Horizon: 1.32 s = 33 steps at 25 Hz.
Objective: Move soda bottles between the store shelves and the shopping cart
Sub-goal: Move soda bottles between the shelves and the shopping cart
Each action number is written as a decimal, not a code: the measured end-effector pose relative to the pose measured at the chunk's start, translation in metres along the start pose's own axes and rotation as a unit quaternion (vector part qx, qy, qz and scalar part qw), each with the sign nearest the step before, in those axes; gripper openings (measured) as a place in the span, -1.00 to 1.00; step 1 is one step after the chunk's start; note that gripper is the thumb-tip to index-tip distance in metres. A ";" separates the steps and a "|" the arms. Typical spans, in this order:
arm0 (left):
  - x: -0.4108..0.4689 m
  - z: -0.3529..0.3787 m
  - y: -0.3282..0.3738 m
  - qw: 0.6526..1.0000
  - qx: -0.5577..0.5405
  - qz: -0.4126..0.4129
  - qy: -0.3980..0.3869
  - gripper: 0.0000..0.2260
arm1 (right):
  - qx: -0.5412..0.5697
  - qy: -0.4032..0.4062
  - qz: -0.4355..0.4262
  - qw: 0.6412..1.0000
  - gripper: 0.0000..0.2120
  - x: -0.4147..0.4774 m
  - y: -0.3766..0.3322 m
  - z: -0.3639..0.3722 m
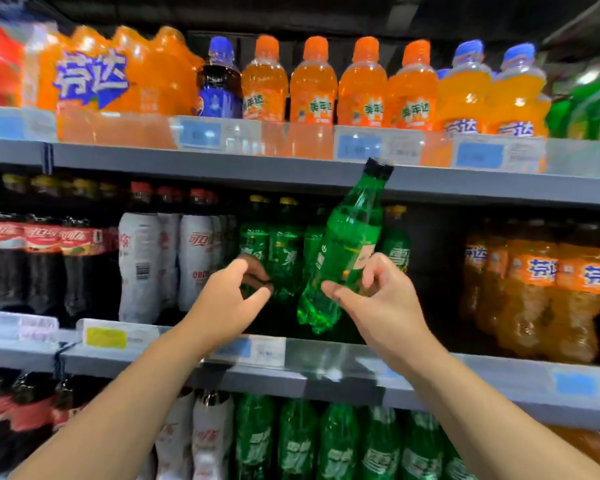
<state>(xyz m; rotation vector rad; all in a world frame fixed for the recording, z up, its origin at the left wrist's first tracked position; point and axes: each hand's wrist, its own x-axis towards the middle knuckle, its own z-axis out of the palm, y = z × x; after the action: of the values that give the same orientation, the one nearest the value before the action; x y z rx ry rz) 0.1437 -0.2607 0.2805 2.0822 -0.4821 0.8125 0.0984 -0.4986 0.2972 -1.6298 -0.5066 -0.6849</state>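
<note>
1. Head view, position: The green bottle (347, 244) is held in the air in front of the middle shelf (291, 362). It is tilted, with its black cap (380, 168) leaning up and to the right. The shopping cart is not in view.
2. Head view, right hand (381, 306): The lower body of the green bottle is pinched between the thumb and the curled fingers, just below the label (343, 254).
3. Head view, left hand (229, 299): The fingers are curled in a C-shape at the shelved green bottles (281, 247). It cannot be told whether one of them is gripped.
4. Handling: The green bottle appears full, so moderate weight is to be expected. The thin plastic wall is judged to yield slightly under pressure, and its smooth surface may be slippery.
5. Grip point: A hold around the narrowed waist or the label band is recommended. With the present low pinch, the upper part is likely to tip.
</note>
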 end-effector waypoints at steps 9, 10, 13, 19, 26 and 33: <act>-0.001 -0.003 -0.019 0.999 0.032 0.000 -0.030 -0.67 | -0.202 -0.054 0.116 0.971 -0.51 0.023 0.026 0.037; -0.001 -0.003 -0.019 0.999 0.031 0.003 -0.033 -0.66 | -0.202 -0.047 0.131 0.969 -0.52 0.028 0.029 0.043; 0.001 -0.003 -0.022 0.999 0.009 -0.004 -0.033 -0.64 | -0.197 -0.035 0.171 0.965 -0.53 0.047 0.036 0.056; 0.003 -0.004 -0.023 0.999 0.011 -0.025 -0.020 -0.71 | -0.261 -0.053 0.181 0.947 -0.45 0.070 0.041 0.082; 0.009 -0.004 -0.028 0.998 0.001 -0.054 -0.041 -0.76 | -0.240 -0.114 0.168 0.949 -0.69 0.064 0.049 0.073; 0.025 0.000 -0.021 0.994 -0.002 -0.086 -0.072 -0.59 | -0.135 -0.117 0.185 0.966 -0.57 0.057 0.045 0.073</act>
<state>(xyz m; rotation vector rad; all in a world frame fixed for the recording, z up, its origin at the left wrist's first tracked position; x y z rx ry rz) 0.1739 -0.2498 0.2857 2.1536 -0.3743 0.5625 0.1812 -0.4375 0.2973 -2.0094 -0.2692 -0.2900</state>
